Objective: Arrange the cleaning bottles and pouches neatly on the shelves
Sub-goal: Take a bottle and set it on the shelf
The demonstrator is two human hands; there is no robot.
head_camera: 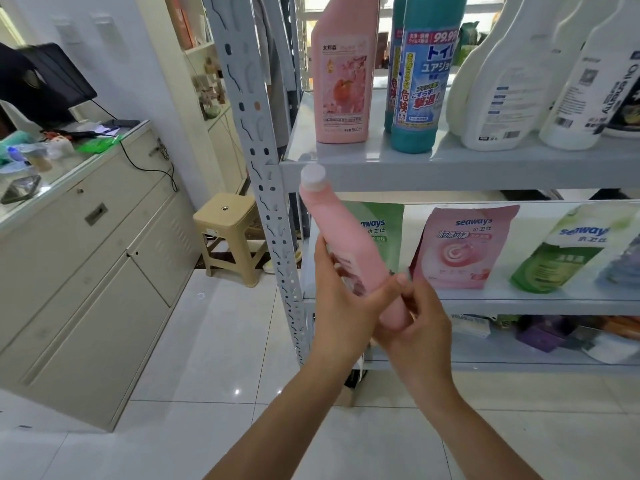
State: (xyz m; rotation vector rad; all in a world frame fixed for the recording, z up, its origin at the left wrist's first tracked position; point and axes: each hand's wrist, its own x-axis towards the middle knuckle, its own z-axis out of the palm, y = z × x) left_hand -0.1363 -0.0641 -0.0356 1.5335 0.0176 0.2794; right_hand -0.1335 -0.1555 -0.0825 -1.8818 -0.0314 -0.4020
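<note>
Our left hand grips the pink bottle mid-body, our right hand holds its base, its cap slanting up-left beneath the upper shelf.

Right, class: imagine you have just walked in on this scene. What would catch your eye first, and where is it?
The tilted pink bottle stands out first, held in front of the grey shelf post by the left hand around its body and the right hand at its base. Next, its upright twin on the upper shelf, beside a teal bottle.
</note>
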